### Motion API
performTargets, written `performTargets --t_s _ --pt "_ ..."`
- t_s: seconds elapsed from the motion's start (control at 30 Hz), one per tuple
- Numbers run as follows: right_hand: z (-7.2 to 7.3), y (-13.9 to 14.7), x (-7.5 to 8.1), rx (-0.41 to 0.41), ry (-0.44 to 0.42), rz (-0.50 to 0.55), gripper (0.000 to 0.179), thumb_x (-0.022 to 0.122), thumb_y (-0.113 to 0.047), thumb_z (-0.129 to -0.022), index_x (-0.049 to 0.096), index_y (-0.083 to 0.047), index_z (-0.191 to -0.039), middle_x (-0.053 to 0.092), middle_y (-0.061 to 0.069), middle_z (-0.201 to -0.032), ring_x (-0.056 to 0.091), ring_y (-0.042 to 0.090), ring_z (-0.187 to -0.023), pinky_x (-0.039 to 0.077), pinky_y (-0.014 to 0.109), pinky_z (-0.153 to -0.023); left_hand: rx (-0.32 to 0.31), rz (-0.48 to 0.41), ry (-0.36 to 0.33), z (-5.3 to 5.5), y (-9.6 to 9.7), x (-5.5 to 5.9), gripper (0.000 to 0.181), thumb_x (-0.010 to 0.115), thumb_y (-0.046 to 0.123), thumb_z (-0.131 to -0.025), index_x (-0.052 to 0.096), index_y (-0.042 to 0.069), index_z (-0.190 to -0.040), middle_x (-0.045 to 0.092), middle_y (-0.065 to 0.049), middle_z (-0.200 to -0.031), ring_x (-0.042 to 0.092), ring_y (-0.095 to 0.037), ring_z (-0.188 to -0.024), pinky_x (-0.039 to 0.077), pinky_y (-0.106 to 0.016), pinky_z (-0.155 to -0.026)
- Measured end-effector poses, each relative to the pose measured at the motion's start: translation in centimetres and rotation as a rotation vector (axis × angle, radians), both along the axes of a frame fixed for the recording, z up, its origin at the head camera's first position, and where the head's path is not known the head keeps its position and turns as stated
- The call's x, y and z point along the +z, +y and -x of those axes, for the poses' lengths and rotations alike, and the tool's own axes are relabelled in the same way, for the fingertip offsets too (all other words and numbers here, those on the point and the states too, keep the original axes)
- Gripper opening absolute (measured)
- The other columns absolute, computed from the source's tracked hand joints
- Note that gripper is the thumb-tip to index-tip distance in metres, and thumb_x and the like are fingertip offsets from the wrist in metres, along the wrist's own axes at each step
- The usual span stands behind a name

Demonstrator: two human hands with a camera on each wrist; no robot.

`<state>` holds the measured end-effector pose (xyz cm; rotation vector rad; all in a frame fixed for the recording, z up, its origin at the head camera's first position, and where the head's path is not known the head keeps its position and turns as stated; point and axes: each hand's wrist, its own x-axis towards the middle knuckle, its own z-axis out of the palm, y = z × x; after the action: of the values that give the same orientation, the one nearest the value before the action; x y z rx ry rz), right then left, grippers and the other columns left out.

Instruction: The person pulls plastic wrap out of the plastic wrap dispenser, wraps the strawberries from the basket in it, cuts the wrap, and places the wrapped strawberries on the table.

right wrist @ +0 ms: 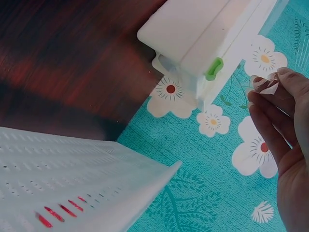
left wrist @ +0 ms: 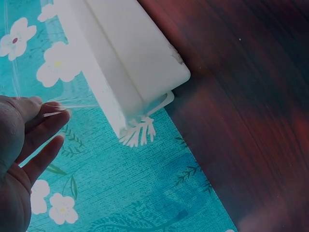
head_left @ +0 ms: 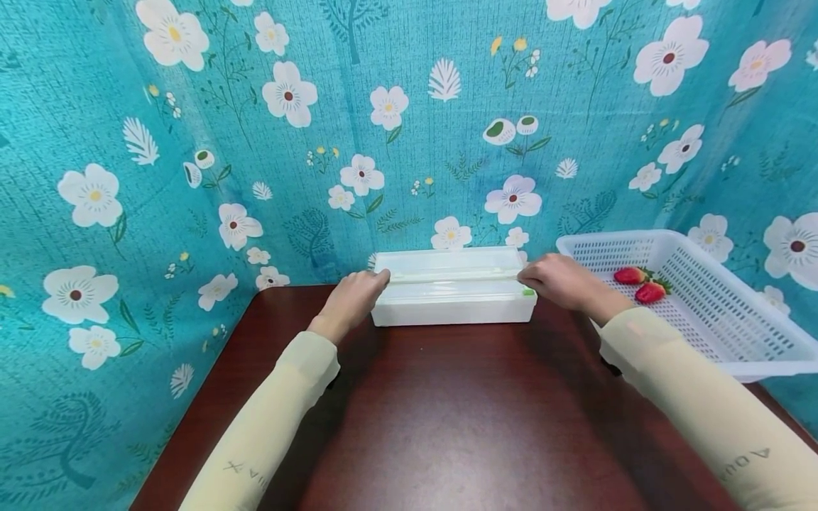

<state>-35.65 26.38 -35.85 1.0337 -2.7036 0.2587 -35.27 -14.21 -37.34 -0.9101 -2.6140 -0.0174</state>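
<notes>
A white cling film dispenser (head_left: 454, 311) stands at the far edge of the table, its lid raised behind it. At its right end is a small green slider (right wrist: 214, 69). Clear cling film (left wrist: 79, 102) stretches out from the box. My left hand (head_left: 354, 298) pinches one corner of it between thumb and fingertips, just off the box's left end. At the other end my right hand (head_left: 559, 280) pinches the opposite corner, thumb against the index finger. The remaining fingers of both hands are loosely bent.
To the right stands a white perforated basket (head_left: 773, 367) with two strawberries (head_left: 650, 292) in it, close to my right forearm. Behind the dark red-brown table (head_left: 473, 426) hangs a teal flowered cloth (head_left: 415, 177), which also covers both sides.
</notes>
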Motion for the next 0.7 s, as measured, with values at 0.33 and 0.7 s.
performTargets --t_s 0.33,0.7 --pt "-0.9 0.4 0.5 -0.003 0.065 -0.031 0.038 0.069 -0.010 -0.097 0.052 -0.021 -0.066 0.034 -0.008 -0.056 0.035 0.010 -0.054 0.033 0.028 -0.055 -0.015 -0.018 0.013 -0.9 -0.3 0.3 0.014 0.068 -0.002 -0.095 0.058 0.008 -0.099 0.055 -0.003 -0.067 0.060 -0.019 -0.061 0.051 -0.031 -0.058" --pt "-2.2 0.6 1.3 -0.015 0.044 -0.039 0.030 0.073 -0.015 -0.095 0.059 -0.025 -0.071 0.041 -0.011 -0.057 0.040 0.010 -0.054 0.036 0.027 -0.054 -0.065 -0.058 0.050 -2.3 -0.5 0.7 0.019 0.072 -0.002 -0.092 0.058 0.008 -0.098 0.052 -0.001 -0.064 0.057 -0.017 -0.060 0.049 -0.027 -0.058"
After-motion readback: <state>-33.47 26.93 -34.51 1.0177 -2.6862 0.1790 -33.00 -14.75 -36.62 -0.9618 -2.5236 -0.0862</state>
